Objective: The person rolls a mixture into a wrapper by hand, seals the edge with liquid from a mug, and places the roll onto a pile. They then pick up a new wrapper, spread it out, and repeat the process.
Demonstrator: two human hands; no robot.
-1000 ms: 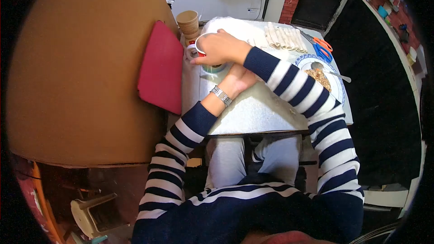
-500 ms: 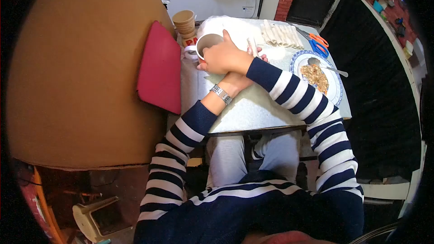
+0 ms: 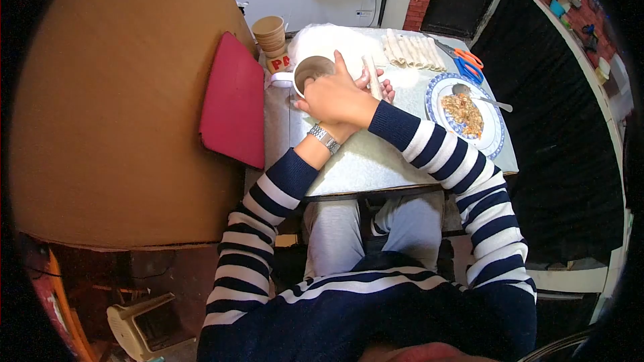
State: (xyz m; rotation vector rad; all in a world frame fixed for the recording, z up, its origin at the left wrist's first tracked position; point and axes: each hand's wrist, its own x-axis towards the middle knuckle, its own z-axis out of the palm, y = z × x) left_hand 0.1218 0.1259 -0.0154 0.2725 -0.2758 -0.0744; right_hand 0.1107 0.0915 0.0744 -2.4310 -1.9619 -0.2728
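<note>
My forearms cross over the table, the right over the left. From the left sleeve, with a metal watch at its wrist, my left hand (image 3: 386, 88) reaches under the right one and holds a pale, thin roll (image 3: 372, 79) upright, its fingers curled around it. My right hand (image 3: 339, 96) is at the white mug (image 3: 284, 80), palm down. One finger dips over the rim into the mug, another points up and away, and the lowest digit is outside near the mug's side. The fingers are apart, with nothing visible between them; the fingertip inside is partly hidden.
Behind the mug lies white wrapping (image 3: 329, 37). Several pale rolls (image 3: 412, 51) lie at the back right, beside scissors (image 3: 469, 66) with orange and blue handles. A plate (image 3: 498, 127) holds chopped filling and a spoon (image 3: 493, 102). Stacked cups (image 3: 270, 35) and a red panel (image 3: 233, 100) are left.
The mug has shifted slightly nearer and right, and its opening shows at a slightly different angle. My right hand has moved a little with it. The roll stays in my left hand.
</note>
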